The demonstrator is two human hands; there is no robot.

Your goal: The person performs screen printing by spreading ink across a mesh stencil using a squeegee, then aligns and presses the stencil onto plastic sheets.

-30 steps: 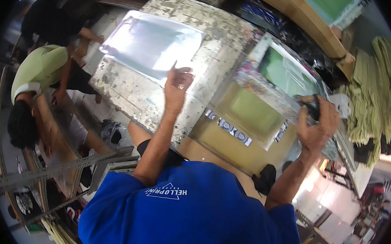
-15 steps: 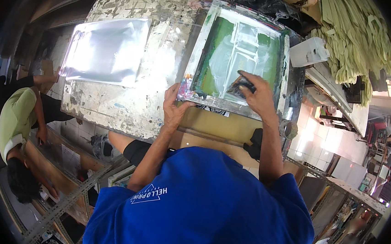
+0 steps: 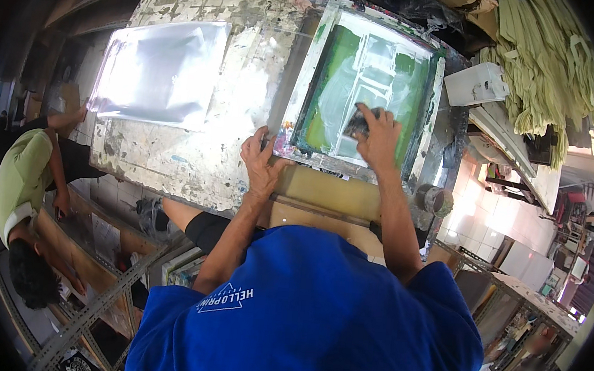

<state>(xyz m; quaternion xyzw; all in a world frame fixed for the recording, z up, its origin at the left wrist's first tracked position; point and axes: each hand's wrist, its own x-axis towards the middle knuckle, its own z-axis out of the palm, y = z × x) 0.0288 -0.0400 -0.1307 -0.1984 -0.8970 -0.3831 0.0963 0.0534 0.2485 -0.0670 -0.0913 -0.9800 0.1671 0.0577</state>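
A screen printing frame point(image 3: 291, 126) with green mesh lies on the worktable, white ink smeared over its middle. My right hand point(image 3: 382, 143) is over the lower part of the mesh, closed on a small dark squeegee point(image 3: 357, 126) that is partly hidden by the fingers. My left hand point(image 3: 262, 165) grips the frame's near left corner, thumb along the near edge and fingers bent at the side. Below the frame's near edge, a yellowish board point(image 3: 328, 191) shows, with a bit of black-and-white print between them.
A shiny clear sheet point(image 3: 159, 70) lies on the stained worktable point(image 3: 140, 142) to the left. At the right are a white plastic container point(image 3: 476, 84), a round can point(image 3: 435, 200) and hanging pale green fabric strips point(image 3: 547, 66). Another person point(image 3: 24, 171) bends down at far left.
My right hand with the squeegee has shifted slightly away from me over the mesh. The fingers of my left hand have spread and bent more at the frame's corner.
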